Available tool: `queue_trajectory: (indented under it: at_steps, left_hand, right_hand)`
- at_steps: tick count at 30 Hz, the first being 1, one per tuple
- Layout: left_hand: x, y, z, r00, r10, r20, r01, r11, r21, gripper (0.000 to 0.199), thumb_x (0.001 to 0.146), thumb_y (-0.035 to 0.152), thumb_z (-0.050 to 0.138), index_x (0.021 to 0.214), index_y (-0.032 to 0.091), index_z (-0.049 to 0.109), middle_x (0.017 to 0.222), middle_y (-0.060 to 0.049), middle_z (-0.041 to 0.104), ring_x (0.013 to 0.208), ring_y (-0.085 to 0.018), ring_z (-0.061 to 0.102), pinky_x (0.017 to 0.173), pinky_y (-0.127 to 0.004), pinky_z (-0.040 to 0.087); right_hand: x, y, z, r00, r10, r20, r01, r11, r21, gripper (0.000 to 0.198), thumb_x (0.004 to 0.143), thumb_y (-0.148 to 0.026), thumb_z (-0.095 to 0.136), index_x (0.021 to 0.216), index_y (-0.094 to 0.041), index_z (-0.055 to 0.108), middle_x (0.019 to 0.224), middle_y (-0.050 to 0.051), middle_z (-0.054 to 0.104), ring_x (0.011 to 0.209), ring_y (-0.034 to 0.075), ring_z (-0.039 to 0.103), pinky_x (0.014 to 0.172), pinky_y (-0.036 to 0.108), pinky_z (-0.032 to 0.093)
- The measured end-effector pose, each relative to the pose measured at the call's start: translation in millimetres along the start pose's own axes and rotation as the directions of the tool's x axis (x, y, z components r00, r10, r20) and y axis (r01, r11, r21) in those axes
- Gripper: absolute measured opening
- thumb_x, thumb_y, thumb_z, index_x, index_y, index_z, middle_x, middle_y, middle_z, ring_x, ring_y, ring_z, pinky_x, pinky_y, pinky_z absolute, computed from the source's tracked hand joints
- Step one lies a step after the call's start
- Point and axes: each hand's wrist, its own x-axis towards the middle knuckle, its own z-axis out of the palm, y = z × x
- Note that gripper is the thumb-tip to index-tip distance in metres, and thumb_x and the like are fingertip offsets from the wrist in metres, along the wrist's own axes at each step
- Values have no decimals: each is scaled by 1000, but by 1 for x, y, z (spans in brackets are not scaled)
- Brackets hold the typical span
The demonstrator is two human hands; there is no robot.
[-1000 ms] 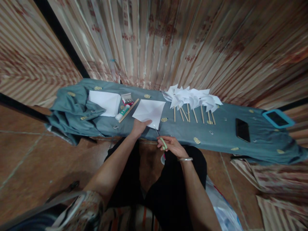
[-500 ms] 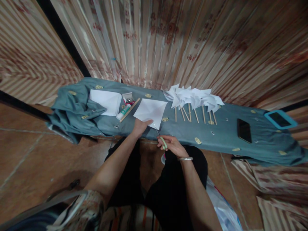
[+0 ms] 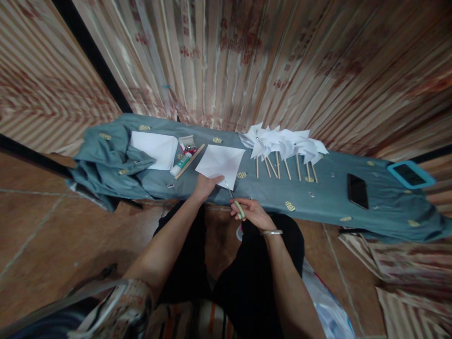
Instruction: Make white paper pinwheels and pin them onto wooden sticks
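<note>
A white square sheet of paper (image 3: 221, 161) with faint creases lies at the front middle of the cloth-covered bench. My left hand (image 3: 207, 186) grips its near left edge, thumb on top and fingers underneath. In my right hand (image 3: 251, 211) is a pair of scissors (image 3: 238, 207) with pale green handles. The blades reach the paper's near corner, close to my left thumb. Right of the sheet lies a row of several white paper pinwheels (image 3: 284, 141) on wooden sticks.
On the left are a stack of white paper (image 3: 155, 149), an opened small box of pins (image 3: 188, 145), a glue stick (image 3: 181, 164) and a wooden stick (image 3: 189, 161). A black phone (image 3: 358, 190) and a blue-framed tablet (image 3: 411, 175) lie at the right of the green cloth (image 3: 261, 193).
</note>
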Motion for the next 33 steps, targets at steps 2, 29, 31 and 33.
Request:
queue_trajectory:
  at_steps: [2,29,31,33]
  left_hand:
    - [0,0,0,1000,2,-4,-2,1000,-3,53,47,25,84,97,13,69,104,-12,73,96,-27,66,94,-42,48]
    - [-3,5,1,1000,-22,-10,21,996,-87,65,46,28,85,107,13,67,101,-11,73,96,-26,67,95,-42,48]
    - [-4,6,1,1000,-19,-3,19,995,-96,65,46,28,84,107,13,67,101,-11,73,96,-26,66,95,-42,48]
    - [-4,6,1,1000,-5,2,5,995,-100,64,46,27,84,106,13,68,100,-10,74,97,-26,66,95,-42,48]
  right_hand:
    - [0,-1,0,1000,-4,2,4,1000,2,52,62,-53,79,98,-15,71,68,3,70,52,8,58,44,18,35]
    - [-10,-9,-4,1000,5,10,-5,1000,29,58,63,-62,74,99,-17,70,73,3,70,55,9,59,47,18,37]
    - [-10,-8,-5,1000,3,6,-3,1000,24,56,64,-61,74,98,-18,70,73,3,70,55,9,58,47,18,37]
    - [-10,-8,-6,1000,2,5,-2,1000,15,55,64,-61,74,97,-18,71,73,4,71,55,9,58,47,19,36]
